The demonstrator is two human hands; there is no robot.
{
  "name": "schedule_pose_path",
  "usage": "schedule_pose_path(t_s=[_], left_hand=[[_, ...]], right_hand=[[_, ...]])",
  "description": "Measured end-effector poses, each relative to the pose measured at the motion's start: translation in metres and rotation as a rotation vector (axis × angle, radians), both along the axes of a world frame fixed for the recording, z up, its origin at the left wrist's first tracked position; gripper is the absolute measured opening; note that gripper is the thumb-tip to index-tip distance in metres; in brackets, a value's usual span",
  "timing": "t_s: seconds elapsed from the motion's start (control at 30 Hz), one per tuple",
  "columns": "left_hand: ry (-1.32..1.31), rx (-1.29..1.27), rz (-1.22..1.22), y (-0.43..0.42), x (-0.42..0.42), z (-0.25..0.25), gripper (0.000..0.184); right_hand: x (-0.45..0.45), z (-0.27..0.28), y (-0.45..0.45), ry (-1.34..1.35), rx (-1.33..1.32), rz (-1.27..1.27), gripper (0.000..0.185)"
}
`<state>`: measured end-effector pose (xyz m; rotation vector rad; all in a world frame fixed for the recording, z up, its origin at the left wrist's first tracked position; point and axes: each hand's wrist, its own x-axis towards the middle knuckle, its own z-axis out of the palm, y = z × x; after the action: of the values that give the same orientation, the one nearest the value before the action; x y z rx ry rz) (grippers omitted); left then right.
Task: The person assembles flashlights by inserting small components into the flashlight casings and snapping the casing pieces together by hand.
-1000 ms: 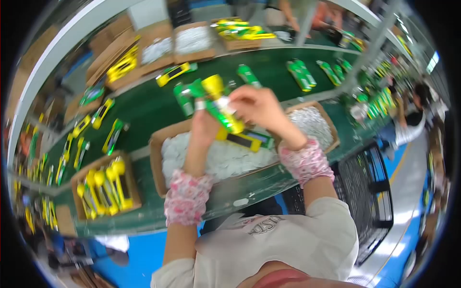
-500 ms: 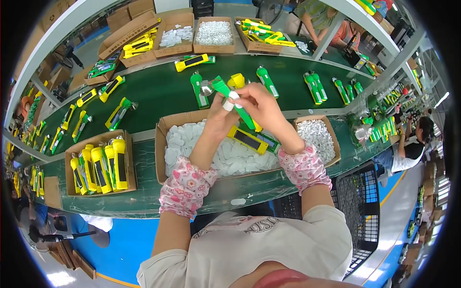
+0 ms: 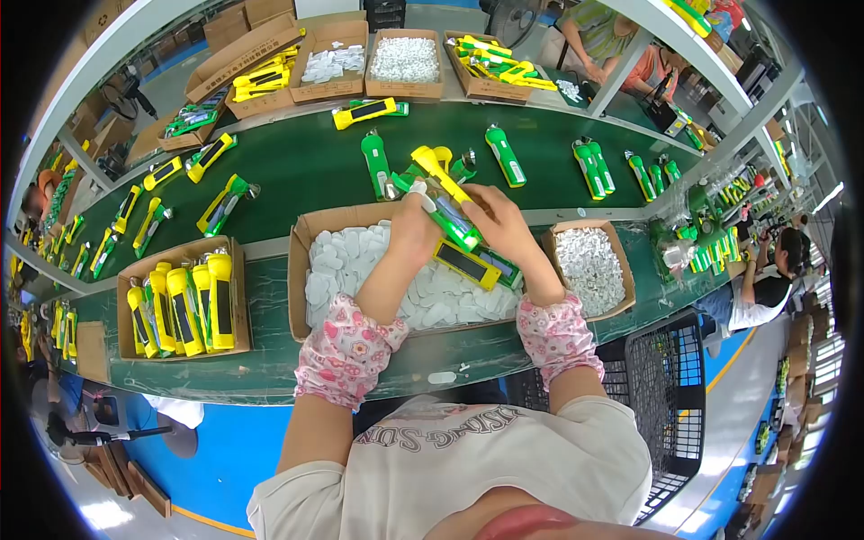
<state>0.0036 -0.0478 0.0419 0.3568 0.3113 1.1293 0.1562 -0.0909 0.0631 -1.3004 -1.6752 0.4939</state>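
My left hand (image 3: 414, 229) is closed round a green flashlight (image 3: 457, 229), which slants down to the right over a cardboard box (image 3: 299, 270) of white plastic pieces (image 3: 346, 261). My right hand (image 3: 502, 225) grips a yellow flashlight casing (image 3: 434, 165) lying across the green one. Whether the two parts are joined, I cannot tell. A white piece (image 3: 419, 186) shows by my left fingertips. Below my hands, a yellow flashlight with a dark panel (image 3: 466, 265) lies on the white pieces. Behind, a green flashlight (image 3: 374, 162) rests on the green belt.
To the left, a box (image 3: 241, 310) holds several upright flashlights. Small clear parts fill a box (image 3: 621, 270) on the right. More flashlights lie along the belt (image 3: 297, 171). Boxes of parts line a back shelf, and a black crate (image 3: 670, 387) stands at the right. Other people sit farther off.
My hands have moved slightly apart. The green flashlight has shifted lower, and a yellow casing now lies across it in my right hand. The white piece is less visible.
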Motion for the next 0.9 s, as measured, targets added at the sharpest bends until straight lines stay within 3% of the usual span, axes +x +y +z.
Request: schedule_pose_path(t_s=[0.3, 0.4, 0.53, 0.87, 0.9], left_hand=[[0.142, -0.075, 0.150, 0.005, 0.002, -0.010, 0.020], [0.306, 0.036, 0.188, 0.008, 0.003, -0.016, 0.019], [0.414, 0.030, 0.151, 0.010, -0.003, -0.022, 0.024], [-0.071, 0.079, 0.068, -0.003, -0.009, 0.002, 0.028], [-0.017, 0.080, 0.109, -0.001, -0.009, -0.003, 0.030]], right_hand=[[-0.015, 0.004, -0.007, -0.022, 0.050, 0.015, 0.030], [-0.023, 0.013, -0.014, -0.195, -0.018, -0.023, 0.029], [-0.038, -0.009, -0.015, -0.203, 0.181, -0.067, 0.029], [-0.041, -0.021, -0.012, -0.271, 0.243, -0.128, 0.049], [-0.041, -0.020, -0.012, -0.282, 0.229, -0.106, 0.050]])
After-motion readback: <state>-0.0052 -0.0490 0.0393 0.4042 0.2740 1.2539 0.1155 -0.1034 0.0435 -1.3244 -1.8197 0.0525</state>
